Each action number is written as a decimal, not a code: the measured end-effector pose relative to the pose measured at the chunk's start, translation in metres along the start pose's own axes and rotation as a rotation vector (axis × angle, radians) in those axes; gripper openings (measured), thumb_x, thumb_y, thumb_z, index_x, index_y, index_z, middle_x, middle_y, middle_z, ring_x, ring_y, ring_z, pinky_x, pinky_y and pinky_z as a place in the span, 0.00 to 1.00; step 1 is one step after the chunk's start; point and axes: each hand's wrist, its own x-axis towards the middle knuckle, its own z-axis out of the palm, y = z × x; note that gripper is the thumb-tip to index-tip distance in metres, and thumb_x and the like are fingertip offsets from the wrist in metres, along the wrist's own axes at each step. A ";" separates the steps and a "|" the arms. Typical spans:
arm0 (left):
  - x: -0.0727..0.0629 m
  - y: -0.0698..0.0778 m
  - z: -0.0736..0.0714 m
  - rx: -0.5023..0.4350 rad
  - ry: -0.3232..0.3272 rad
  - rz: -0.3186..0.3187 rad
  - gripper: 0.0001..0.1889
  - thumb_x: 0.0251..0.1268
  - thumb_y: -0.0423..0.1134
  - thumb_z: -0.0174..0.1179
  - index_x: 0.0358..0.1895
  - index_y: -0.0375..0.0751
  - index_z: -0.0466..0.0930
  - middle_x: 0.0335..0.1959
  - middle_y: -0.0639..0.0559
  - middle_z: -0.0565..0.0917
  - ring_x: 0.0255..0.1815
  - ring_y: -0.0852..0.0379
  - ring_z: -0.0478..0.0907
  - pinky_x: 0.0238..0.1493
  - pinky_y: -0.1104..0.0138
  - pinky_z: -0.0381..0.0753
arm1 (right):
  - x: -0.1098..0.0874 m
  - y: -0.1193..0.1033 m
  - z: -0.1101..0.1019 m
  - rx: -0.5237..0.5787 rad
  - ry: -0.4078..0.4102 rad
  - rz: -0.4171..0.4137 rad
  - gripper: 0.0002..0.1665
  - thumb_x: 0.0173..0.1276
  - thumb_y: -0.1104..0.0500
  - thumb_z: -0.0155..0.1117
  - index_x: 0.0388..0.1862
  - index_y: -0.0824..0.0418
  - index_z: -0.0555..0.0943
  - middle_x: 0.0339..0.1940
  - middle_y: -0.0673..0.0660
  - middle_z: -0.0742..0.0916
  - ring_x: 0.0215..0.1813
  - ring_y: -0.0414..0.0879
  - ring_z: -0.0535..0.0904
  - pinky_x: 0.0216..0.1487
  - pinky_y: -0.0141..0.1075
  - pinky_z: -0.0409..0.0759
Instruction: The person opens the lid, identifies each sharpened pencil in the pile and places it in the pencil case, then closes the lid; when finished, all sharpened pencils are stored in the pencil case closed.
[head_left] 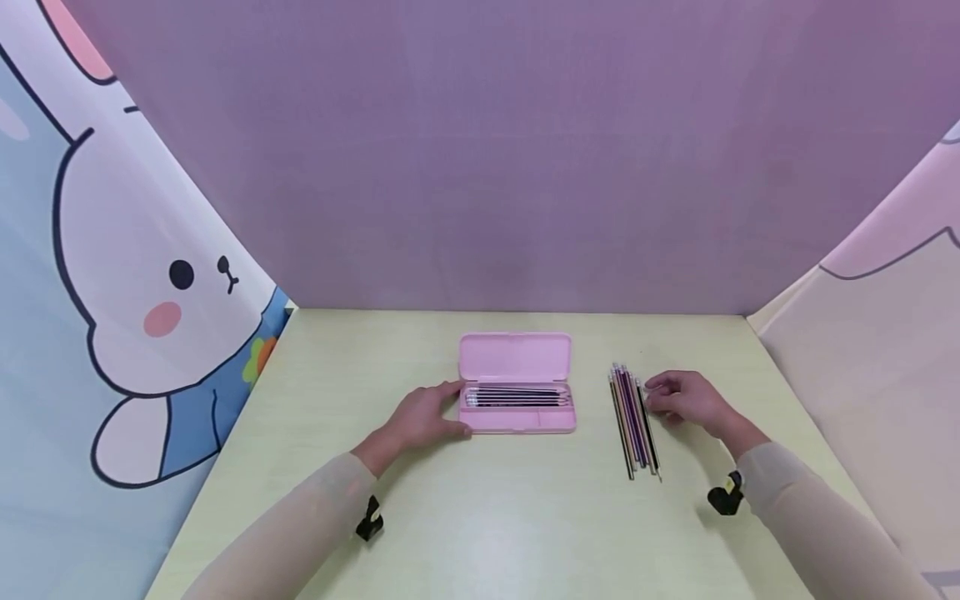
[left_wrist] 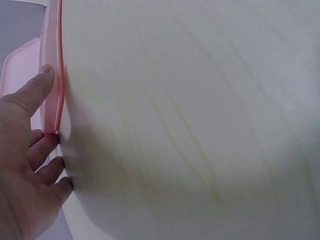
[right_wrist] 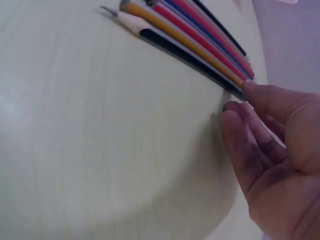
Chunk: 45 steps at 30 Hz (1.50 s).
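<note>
An opened pink pencil case lies on the table, with several dark striped pencils in its long compartment. My left hand holds the case by its left end. In the left wrist view, the thumb presses the front wall and the fingers reach round the corner. Right of the case lies a bundle of loose pencils in black, yellow, red and blue. My right hand is beside their far ends. In the right wrist view its thumb touches the end of the outermost black pencil, index fingertip just below.
The pale wooden table ends at a purple cloth backdrop. A rabbit-print cloth hangs at the left, another printed cloth at the right. Small black devices are worn at both wrists.
</note>
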 end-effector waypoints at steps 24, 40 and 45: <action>0.001 0.001 -0.001 -0.019 0.002 -0.016 0.50 0.53 0.60 0.76 0.79 0.49 0.65 0.71 0.44 0.78 0.72 0.40 0.73 0.74 0.46 0.71 | 0.000 -0.016 0.011 -0.118 0.096 0.114 0.29 0.63 0.64 0.71 0.61 0.77 0.77 0.38 0.60 0.87 0.31 0.47 0.86 0.36 0.42 0.90; -0.003 0.000 -0.002 -0.040 -0.005 -0.025 0.50 0.53 0.60 0.76 0.79 0.50 0.64 0.71 0.44 0.77 0.73 0.40 0.72 0.74 0.46 0.71 | 0.000 -0.017 0.021 -0.300 0.194 0.102 0.27 0.59 0.61 0.74 0.55 0.75 0.83 0.39 0.65 0.91 0.28 0.44 0.87 0.32 0.39 0.87; -0.004 0.002 -0.002 -0.051 -0.007 -0.025 0.50 0.52 0.59 0.77 0.79 0.50 0.65 0.72 0.44 0.77 0.73 0.40 0.72 0.75 0.45 0.70 | -0.002 -0.017 0.018 -0.274 0.194 0.080 0.24 0.61 0.61 0.73 0.53 0.74 0.83 0.40 0.64 0.90 0.28 0.44 0.85 0.30 0.39 0.86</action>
